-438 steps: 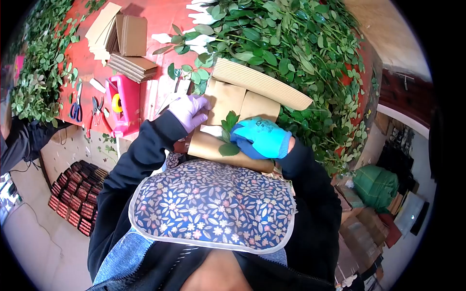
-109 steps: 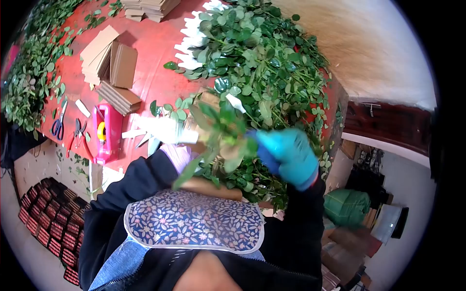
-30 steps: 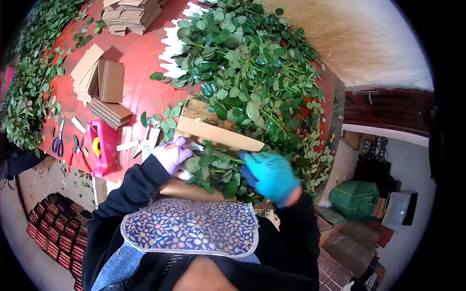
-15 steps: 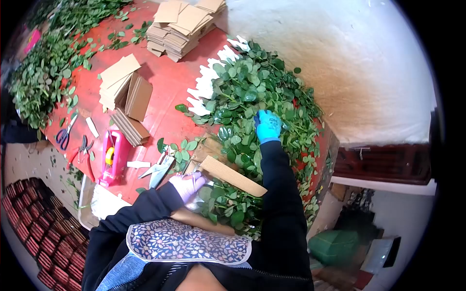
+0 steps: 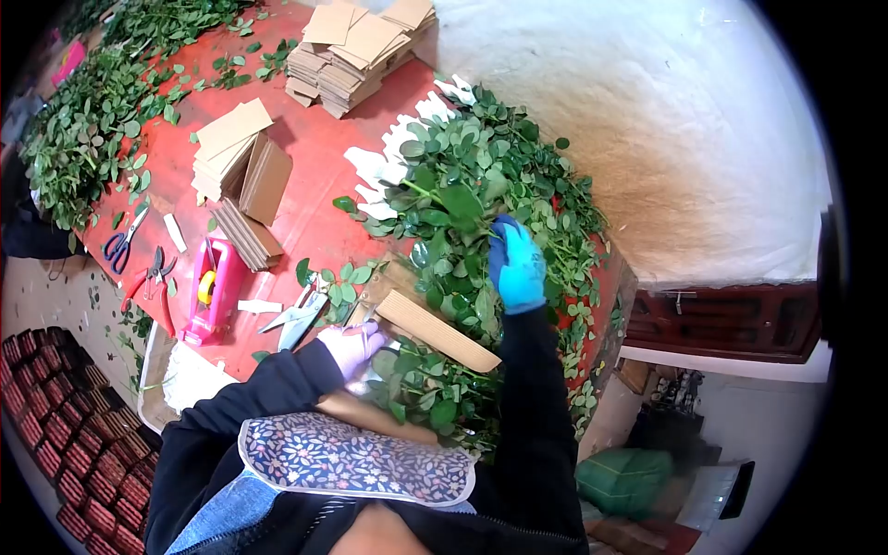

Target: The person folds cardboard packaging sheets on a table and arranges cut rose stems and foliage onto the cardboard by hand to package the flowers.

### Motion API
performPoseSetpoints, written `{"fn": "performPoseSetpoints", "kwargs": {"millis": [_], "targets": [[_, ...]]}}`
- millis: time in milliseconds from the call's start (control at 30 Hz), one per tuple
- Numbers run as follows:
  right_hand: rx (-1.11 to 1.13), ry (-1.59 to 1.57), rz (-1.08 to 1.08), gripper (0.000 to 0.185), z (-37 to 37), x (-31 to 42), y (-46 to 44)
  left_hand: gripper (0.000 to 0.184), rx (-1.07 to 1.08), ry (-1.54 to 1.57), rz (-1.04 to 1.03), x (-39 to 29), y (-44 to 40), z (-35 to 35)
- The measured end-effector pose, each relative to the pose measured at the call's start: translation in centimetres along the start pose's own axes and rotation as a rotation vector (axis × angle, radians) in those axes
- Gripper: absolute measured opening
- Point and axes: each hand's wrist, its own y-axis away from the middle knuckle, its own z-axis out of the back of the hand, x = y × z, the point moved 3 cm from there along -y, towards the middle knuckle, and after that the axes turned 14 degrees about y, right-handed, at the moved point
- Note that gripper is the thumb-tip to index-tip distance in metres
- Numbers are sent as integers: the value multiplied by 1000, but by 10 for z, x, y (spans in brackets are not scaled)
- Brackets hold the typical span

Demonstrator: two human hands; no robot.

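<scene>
My right hand (image 5: 520, 266), in a blue glove, is closed around a leafy flower stem (image 5: 427, 192). That stem points up and left to a white-wrapped head. Beneath it spreads a pile of leafy stems (image 5: 518, 166), with several white-wrapped heads (image 5: 400, 139) along its left side. My left hand (image 5: 353, 348), in a pale purple glove, has its fingers curled beside the left end of a corrugated cardboard strip (image 5: 439, 333). Whatever the left fingers hold is hidden. More leafy stems (image 5: 435, 393) lie below the strip.
A pink tape dispenser (image 5: 215, 294), grey-bladed shears (image 5: 301, 316), red-handled pliers (image 5: 153, 282) and scissors (image 5: 125, 242) lie to the left on the red table (image 5: 319, 199). Cardboard pieces (image 5: 236, 153) and a taller cardboard stack (image 5: 356, 55) stand behind. A white wall (image 5: 666, 139) borders the right.
My right hand has closed on a stem and raised it out of the pile, its white-wrapped head shifting left. The left hand stays by the cardboard strip.
</scene>
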Motion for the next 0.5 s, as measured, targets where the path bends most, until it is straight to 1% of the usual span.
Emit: {"fn": "performPoseSetpoints", "kwargs": {"millis": [33,67,133,167,200,267,300,333,400,433,467,500], "targets": [[-41,-16,67,31,12,2,2,43,-6,5,-2,0,0,0],[-42,-16,66,31,20,4,6,43,-5,4,-3,-1,0,1],[-148,-104,158,33,34,9,14,57,83,40,108,3,0,0],[-85,-186,127,39,21,-5,19,57,77,34,111,6,0,-1],[-90,-191,131,39,23,-9,22,59,86,33,97,8,0,-3],[45,-213,108,42,23,-13,32,61,96,32,89,9,2,-3],[38,-197,61,46,34,-9,38,62,102,25,85,9,1,-2],[44,-202,56,46,41,-5,43,64,111,22,83,7,1,-1],[-74,-288,124,45,59,5,55,49,3,41,9,-3,2,9],[12,-324,16,41,74,20,63,49,-38,40,-12,0,1,7],[-22,-128,146,39,104,46,63,49,-74,43,-29,7,2,-1],[53,-89,199,40,123,61,67,47,-4,207,-13,24,7,-15]]}}
